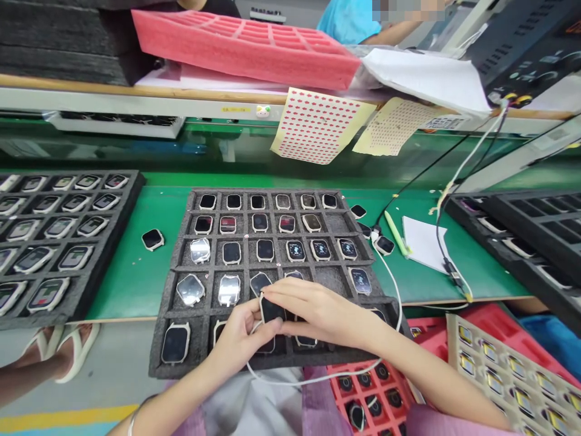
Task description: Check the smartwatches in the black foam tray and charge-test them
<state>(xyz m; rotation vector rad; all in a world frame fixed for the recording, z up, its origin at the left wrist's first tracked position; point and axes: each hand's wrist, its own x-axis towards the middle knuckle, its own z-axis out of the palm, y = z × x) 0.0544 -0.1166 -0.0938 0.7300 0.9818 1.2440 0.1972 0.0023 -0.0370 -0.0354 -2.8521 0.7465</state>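
While the left hand and right hand meet around a black smartwatch, the right fingers lie pressed together over its top and the left fingers pinch its lower edge. A white cable loops below the fingers, above a dark foam tray of watches on the green surface.

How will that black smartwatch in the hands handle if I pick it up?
The black smartwatch looks stiff and probably light for its size, a compact rigid case. Its glossy face may be slippery, so grip the edges. Its flat shape likely won't roll.
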